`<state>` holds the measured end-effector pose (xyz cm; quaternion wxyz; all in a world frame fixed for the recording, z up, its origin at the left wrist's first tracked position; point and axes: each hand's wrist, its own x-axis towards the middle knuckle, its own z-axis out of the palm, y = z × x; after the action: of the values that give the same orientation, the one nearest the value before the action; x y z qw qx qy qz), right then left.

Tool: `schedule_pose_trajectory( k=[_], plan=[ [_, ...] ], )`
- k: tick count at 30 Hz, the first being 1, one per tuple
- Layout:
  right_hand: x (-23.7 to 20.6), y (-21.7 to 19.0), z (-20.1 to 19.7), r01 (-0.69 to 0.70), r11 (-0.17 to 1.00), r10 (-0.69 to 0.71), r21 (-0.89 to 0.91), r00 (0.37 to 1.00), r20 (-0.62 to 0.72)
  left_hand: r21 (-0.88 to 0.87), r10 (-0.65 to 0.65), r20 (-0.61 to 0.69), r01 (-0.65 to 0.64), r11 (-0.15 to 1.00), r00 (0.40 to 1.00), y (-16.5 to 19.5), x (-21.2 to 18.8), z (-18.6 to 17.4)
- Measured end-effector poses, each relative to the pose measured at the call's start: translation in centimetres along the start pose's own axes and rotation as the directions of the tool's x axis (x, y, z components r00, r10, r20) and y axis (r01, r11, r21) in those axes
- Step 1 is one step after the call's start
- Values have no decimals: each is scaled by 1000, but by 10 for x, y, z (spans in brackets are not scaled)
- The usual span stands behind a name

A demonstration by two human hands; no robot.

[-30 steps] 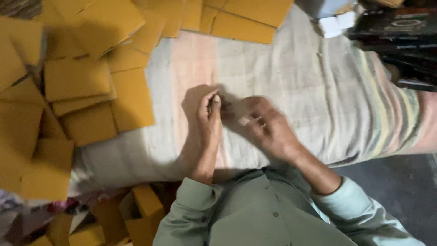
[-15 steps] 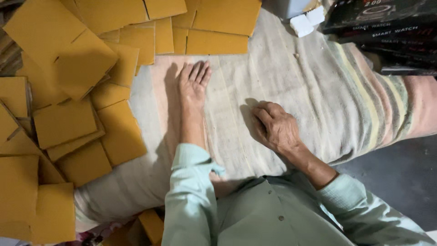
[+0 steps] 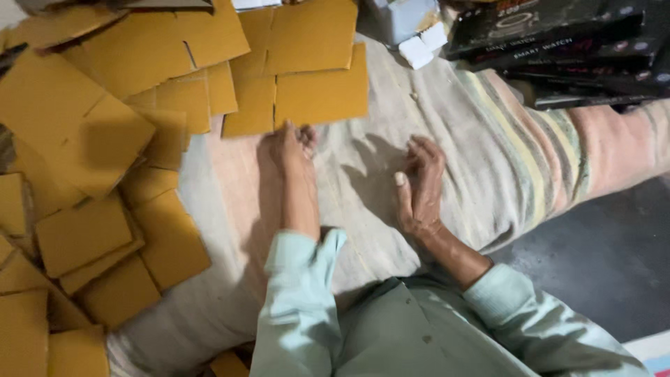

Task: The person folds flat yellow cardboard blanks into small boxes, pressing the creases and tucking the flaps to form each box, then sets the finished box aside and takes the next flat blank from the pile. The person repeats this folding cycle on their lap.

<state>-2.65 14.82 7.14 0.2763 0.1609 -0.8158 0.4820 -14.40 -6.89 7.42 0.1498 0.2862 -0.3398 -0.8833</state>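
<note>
Yellow-brown cardboard flat (image 3: 321, 91) at twelve o'clock is now reached by the left hand (image 3: 293, 150), which has stretched forward since half a second ago, its grip narrow and empty at the flat's near edge, while the right hand (image 3: 419, 185) rests loosely curled and empty on the cloth (image 3: 488, 139); I count two hands and well over a dozen such flats.

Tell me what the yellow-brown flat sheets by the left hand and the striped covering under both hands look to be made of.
Flat yellow-brown sheets: seemingly cardboard or paperboard, matte, with straight cut edges, slits and fold lines like flattened box blanks.

Pale striped covering: apparently woven cloth, dull and soft, since it wrinkles and drapes over the edge. The fibre cannot be told.

The left hand reaches the nearest sheet's edge.
</note>
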Motion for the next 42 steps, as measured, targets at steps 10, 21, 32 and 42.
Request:
schedule_pose_trajectory(
  k=[10, 21, 32, 42],
  plan=[
    [-12, 12, -26, -240, 961, 239, 140, 971, 29, 521, -46, 267, -104, 847, 962, -15, -217, -140],
    [33, 13, -43, -579, 813, 555, 54, 800, 226, 939, 331, 253, -313, 142, 909, 54, -71, -98],
    [28, 5, -51, -221, 829, 116, 514, 966, 229, 90, 501, 386, -572, 816, 775, 36, -105, -123],
    [24, -18, -38, -107, 884, -3, 456, 972, 235, 42, 660, 298, -700, 713, 690, 19, -107, -142]
  ],
)
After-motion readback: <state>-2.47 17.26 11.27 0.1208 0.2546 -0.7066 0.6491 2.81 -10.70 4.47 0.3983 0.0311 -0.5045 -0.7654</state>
